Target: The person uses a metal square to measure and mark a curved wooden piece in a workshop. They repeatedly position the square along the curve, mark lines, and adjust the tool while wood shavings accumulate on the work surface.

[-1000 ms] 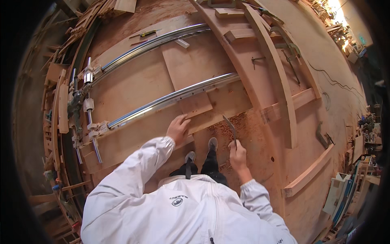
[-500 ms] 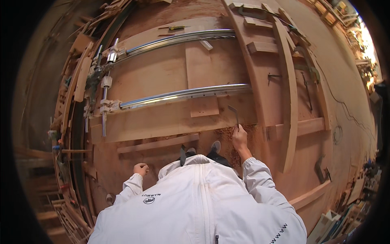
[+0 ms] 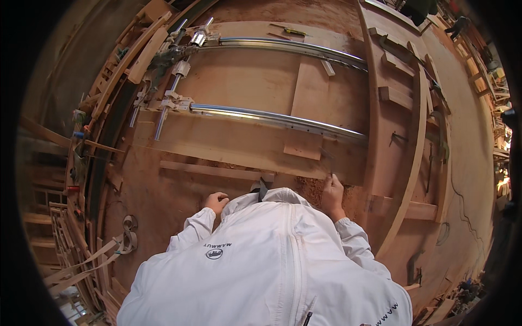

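Observation:
My right hand (image 3: pixel 333 194) is closed around a thin, bent metal rod that looks like a hex key (image 3: pixel 328 157); blur makes its tip faint. The rod rises toward the near edge of a broad wooden panel (image 3: pixel 239 148). My left hand (image 3: pixel 217 202) hangs by my waist, its fingers curled together and nothing visible in them. On the panel lie two parallel shiny metal rails, a near rail (image 3: pixel 277 120) and a far rail (image 3: pixel 293 47). Their left ends meet a crosswise assembly of rods and pale brackets (image 3: pixel 175 101).
A yellow-handled tool (image 3: pixel 295 32) lies beyond the far rail. To the right, a long upright plank (image 3: pixel 415 157) and wooden blocks (image 3: pixel 395 96) rest beside clamps. Sawdust (image 3: pixel 311 190) is scattered below the panel. Lumber (image 3: pixel 148 54) lines the left; a cable (image 3: pixel 465 209) trails at right.
My view has turned, so the panel and rails sit farther right and slant differently. My right hand still grips the rod; my left hand shows closer to my jacket's middle.

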Demonstrator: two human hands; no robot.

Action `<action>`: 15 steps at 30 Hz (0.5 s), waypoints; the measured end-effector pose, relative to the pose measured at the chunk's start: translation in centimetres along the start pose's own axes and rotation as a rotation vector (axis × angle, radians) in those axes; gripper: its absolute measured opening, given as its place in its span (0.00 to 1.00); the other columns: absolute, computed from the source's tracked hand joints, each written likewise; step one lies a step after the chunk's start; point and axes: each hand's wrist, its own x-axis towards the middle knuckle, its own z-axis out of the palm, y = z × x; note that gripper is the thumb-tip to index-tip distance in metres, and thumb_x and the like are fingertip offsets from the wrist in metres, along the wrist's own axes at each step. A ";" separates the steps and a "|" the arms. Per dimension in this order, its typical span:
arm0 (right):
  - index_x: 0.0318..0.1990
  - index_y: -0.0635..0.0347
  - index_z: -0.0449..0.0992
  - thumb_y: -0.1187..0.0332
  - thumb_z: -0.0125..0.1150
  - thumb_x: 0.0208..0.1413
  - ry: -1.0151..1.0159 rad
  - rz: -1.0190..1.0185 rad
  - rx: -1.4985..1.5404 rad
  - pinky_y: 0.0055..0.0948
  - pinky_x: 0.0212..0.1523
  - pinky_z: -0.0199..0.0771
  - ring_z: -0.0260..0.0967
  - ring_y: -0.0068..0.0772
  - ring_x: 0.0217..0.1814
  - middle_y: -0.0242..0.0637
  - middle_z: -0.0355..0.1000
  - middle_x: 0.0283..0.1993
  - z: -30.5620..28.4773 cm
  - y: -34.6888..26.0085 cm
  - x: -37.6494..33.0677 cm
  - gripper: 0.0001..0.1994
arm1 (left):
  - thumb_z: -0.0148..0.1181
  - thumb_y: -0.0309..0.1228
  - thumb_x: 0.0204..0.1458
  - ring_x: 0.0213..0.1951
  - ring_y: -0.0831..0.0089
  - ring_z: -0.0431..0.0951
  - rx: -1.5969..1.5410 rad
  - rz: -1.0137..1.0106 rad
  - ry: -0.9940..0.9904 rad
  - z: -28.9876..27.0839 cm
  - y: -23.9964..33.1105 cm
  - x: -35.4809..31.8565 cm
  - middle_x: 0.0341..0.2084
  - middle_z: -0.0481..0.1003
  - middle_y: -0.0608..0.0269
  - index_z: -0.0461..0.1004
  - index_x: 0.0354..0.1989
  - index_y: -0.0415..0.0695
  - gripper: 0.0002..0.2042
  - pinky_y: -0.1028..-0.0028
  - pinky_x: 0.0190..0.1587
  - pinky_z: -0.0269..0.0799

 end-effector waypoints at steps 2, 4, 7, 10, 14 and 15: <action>0.38 0.63 0.72 0.60 0.52 0.73 -0.096 -0.098 0.027 0.45 0.31 0.69 0.71 0.55 0.27 0.54 0.72 0.26 2.2 -3.3 -0.4 0.15 | 0.67 0.30 0.55 0.37 0.66 0.86 -0.082 -0.089 0.028 -0.7 -2.4 0.9 0.39 0.86 0.53 0.84 0.46 0.36 0.13 0.68 0.44 0.81; 0.39 0.63 0.72 0.61 0.52 0.73 -0.227 -0.193 -0.031 0.47 0.31 0.69 0.71 0.62 0.29 0.56 0.72 0.27 5.6 -3.0 0.1 0.14 | 0.66 0.28 0.55 0.32 0.69 0.86 -0.266 -0.273 0.021 -1.5 -5.4 2.1 0.36 0.86 0.54 0.83 0.46 0.35 0.12 0.69 0.37 0.82; 0.40 0.65 0.72 0.63 0.51 0.73 -0.333 -0.288 -0.067 0.38 0.31 0.69 0.65 0.41 0.25 0.46 0.68 0.25 10.9 -5.2 1.7 0.13 | 0.63 0.26 0.58 0.28 0.72 0.83 -0.365 -0.364 0.039 -3.4 -6.9 2.4 0.33 0.84 0.58 0.81 0.48 0.35 0.12 0.71 0.28 0.79; 0.41 0.65 0.72 0.63 0.52 0.72 -0.382 -0.227 -0.060 0.43 0.33 0.71 0.70 0.56 0.28 0.53 0.71 0.27 15.9 -7.7 3.1 0.13 | 0.63 0.26 0.59 0.29 0.72 0.83 -0.345 -0.359 0.033 -5.6 -7.7 1.8 0.33 0.83 0.58 0.81 0.49 0.35 0.12 0.73 0.27 0.79; 0.39 0.65 0.73 0.59 0.51 0.73 -0.345 -0.263 -0.149 0.58 0.38 0.70 0.72 0.72 0.40 0.62 0.74 0.34 21.4 -8.5 4.3 0.16 | 0.63 0.26 0.60 0.31 0.73 0.84 -0.367 -0.374 0.063 -8.3 -8.6 0.6 0.35 0.83 0.58 0.80 0.51 0.35 0.13 0.73 0.27 0.78; 0.39 0.65 0.73 0.58 0.51 0.73 -0.349 -0.235 -0.145 0.60 0.39 0.70 0.72 0.73 0.41 0.63 0.75 0.35 22.1 -8.6 4.5 0.16 | 0.63 0.26 0.59 0.31 0.73 0.84 -0.377 -0.388 0.066 -8.9 -8.8 0.4 0.36 0.83 0.58 0.79 0.52 0.35 0.14 0.74 0.27 0.78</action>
